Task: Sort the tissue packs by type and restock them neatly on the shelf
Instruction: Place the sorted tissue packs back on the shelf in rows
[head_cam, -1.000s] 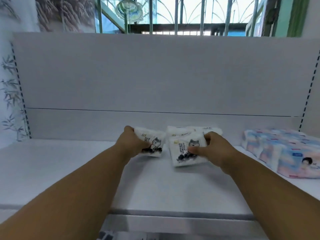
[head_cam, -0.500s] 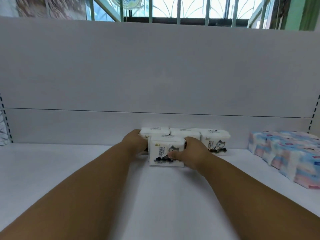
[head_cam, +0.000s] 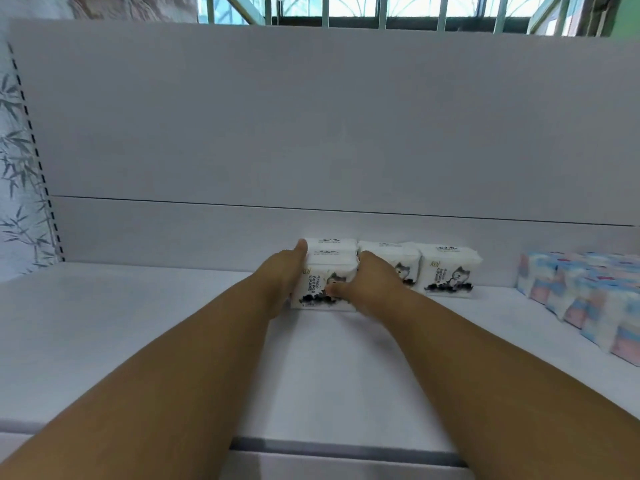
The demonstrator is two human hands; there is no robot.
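Gripping the front white tissue pack (head_cam: 323, 285) between my left hand (head_cam: 282, 277) and right hand (head_cam: 372, 282) on the white shelf (head_cam: 138, 334); my fingers hide its sides. Blue-pink tissue packs (head_cam: 588, 299) run off frame right.

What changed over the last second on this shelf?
Both hands carried their cat-print packs back to the row at the rear panel. Now the left hand and right hand grip one front pack together. The pink-blue packs stayed put.
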